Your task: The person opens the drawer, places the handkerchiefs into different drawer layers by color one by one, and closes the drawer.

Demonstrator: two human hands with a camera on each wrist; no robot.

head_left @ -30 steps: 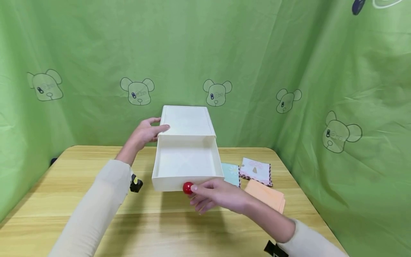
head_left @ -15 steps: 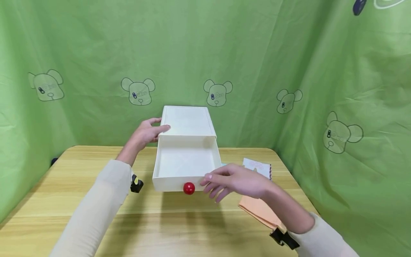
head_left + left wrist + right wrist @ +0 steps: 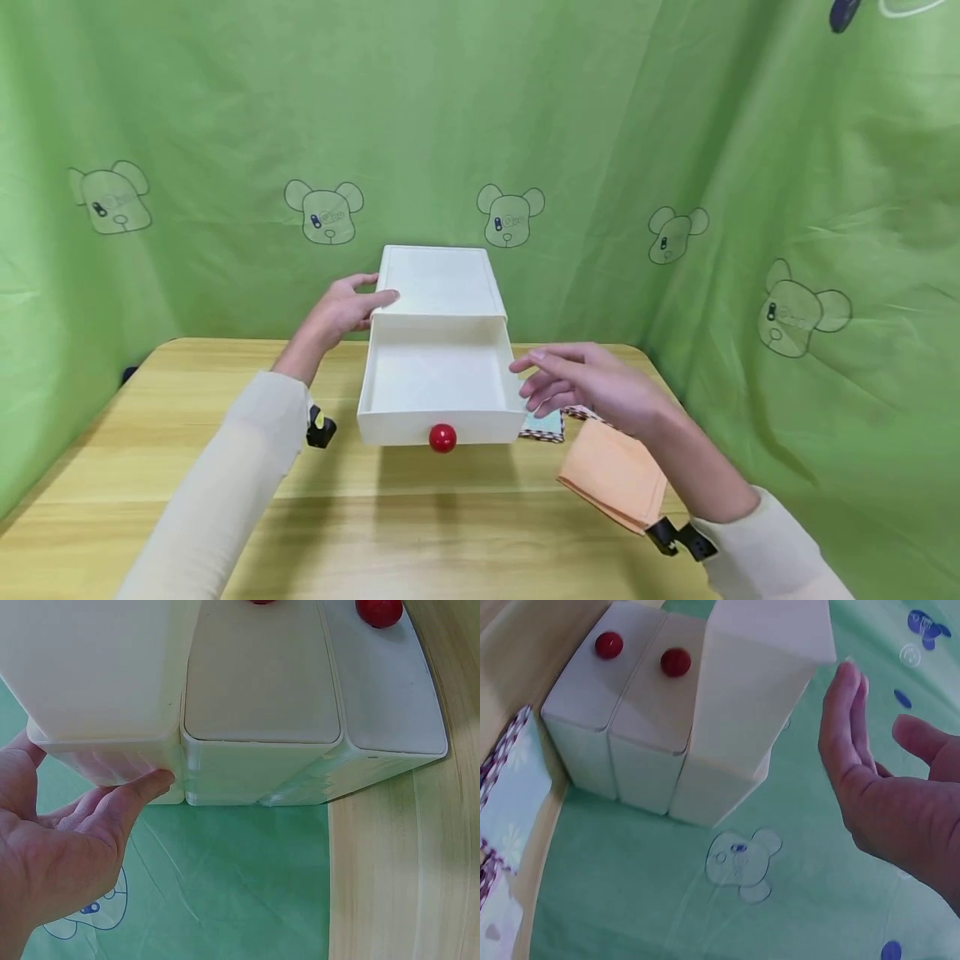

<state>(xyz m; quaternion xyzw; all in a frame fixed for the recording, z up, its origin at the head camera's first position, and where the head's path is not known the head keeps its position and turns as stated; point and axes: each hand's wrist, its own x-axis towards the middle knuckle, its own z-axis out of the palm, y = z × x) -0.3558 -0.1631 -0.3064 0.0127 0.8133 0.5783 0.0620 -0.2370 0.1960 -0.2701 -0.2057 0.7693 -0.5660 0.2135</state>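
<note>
A white drawer cabinet [image 3: 438,279] stands at the back of the table, its top drawer [image 3: 441,425] pulled out and bare inside. A round red knob [image 3: 442,438] sits on that drawer's front. My left hand [image 3: 341,310] holds the cabinet's left side near the top, thumb over the upper face and fingers along the side. Beside the drawer's right wall, my right hand [image 3: 592,383] hovers with fingers loosely extended, holding nothing. In the right wrist view the same hand [image 3: 900,780] is apart from the drawer. Two lower drawers with red knobs [image 3: 676,662] are closed.
Right of the cabinet lie a folded orange cloth [image 3: 615,475] and a light blue cloth [image 3: 543,423] with a checked edge. A pale patterned cloth [image 3: 499,922] is partly hidden by my right hand in the head view. Green curtains [image 3: 420,125] surround the wooden table [image 3: 337,533].
My right hand has let go of the red knob and moved right and up, past the drawer's front corner. The left hand and the pulled-out drawer have stayed in place.
</note>
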